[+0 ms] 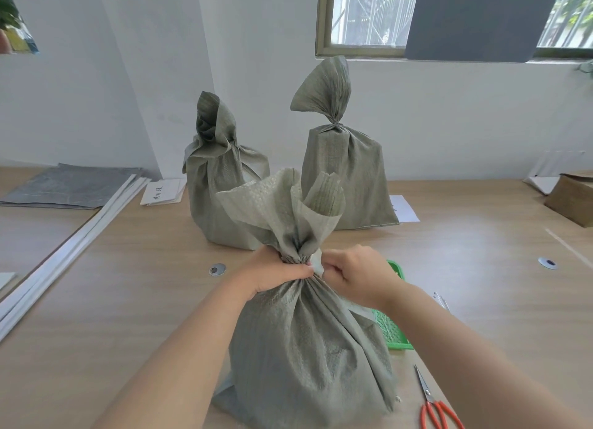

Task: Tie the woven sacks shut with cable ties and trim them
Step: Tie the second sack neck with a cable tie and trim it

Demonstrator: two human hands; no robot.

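Head view: your left hand (276,274) is gripping the gathered neck of the near woven sack (308,348), which is standing upright on the table (128,284), mouth fanning upward, contents hidden. Your right hand (356,274) is pinching a white strip (317,265) at that neck. Beside it, a green basket (394,332) is sitting half hidden.

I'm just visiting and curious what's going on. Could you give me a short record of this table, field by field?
near sack: upright, neck gathered
left hand: grips that neck
right hand: pinches a pale strip at the neck
back left sack: upright, top bunched
back right sack: upright, neck cinched tight
scissors: red handles, flat on the table, near right
green basket: partly hidden behind near sack
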